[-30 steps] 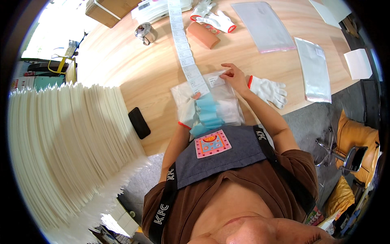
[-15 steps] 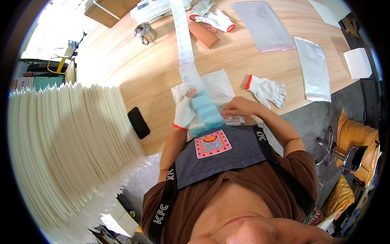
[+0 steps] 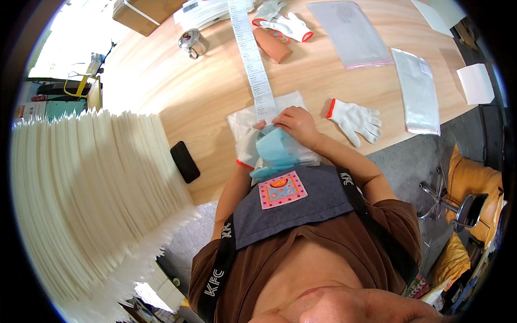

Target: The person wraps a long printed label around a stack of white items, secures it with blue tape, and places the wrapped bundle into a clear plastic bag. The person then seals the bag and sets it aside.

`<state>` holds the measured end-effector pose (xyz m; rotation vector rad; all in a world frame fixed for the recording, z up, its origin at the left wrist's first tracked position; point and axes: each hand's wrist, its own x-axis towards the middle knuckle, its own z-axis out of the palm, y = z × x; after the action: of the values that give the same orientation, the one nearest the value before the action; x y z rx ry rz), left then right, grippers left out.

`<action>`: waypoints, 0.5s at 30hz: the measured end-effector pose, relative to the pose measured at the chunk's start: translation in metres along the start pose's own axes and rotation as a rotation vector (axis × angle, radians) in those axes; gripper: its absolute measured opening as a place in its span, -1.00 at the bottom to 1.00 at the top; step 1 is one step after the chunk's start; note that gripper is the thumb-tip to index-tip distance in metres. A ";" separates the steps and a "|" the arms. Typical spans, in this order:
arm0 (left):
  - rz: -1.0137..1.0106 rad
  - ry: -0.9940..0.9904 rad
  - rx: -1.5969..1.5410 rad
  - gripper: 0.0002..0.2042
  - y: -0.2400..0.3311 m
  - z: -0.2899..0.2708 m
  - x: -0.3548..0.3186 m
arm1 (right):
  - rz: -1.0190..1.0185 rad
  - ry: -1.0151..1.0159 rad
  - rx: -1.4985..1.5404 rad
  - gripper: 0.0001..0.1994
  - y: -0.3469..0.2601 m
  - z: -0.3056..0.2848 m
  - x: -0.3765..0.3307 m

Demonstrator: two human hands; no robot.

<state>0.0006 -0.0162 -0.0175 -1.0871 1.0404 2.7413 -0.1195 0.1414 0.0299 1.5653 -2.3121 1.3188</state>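
A long strip of white printed labels runs down the table toward me, and its peeled light-blue backing curls below my hands. My left hand, in a white glove with a red cuff and a bare thumb tip, is closed on the strip at its near end. My bare right hand pinches the strip's near end from the right, its fingertips close to the left thumb. Beneath both hands lies a stack of clear plastic bags, partly hidden. An empty white glove lies right of my right hand.
A tall stack of white sheets fills the left side, beside a black phone. Farther off are a metal cup, an orange-brown roll, more gloves and a cardboard box. Plastic bag packs lie right.
My right hand has moved up and left from the bags to the strip's near end. The strip's lower part has shifted right, and its blue backing now bunches up.
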 end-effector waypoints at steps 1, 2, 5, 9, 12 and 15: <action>-0.011 0.037 0.013 -0.70 -0.001 -0.003 0.001 | -0.056 0.023 -0.058 -0.89 -0.006 -0.002 0.000; -0.022 0.075 0.026 -0.70 -0.003 -0.005 0.002 | -0.111 0.045 -0.115 -0.90 -0.009 -0.004 0.000; 0.077 0.222 0.260 -0.72 0.000 0.008 -0.010 | -0.123 0.069 -0.156 -0.90 -0.008 -0.003 -0.006; 0.080 0.161 0.244 -0.71 -0.001 0.005 -0.009 | -0.134 0.036 -0.092 -0.91 -0.007 -0.004 -0.010; 0.013 0.126 0.180 -0.71 -0.002 -0.011 0.003 | 0.080 0.001 0.279 -0.93 -0.007 -0.004 -0.006; 0.015 0.082 0.008 -0.73 -0.005 -0.003 0.003 | 0.632 -0.047 0.840 -0.92 0.002 -0.015 0.008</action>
<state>0.0008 -0.0146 -0.0236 -1.2051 1.0733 2.7228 -0.1307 0.1451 0.0420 0.9360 -2.5339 2.6793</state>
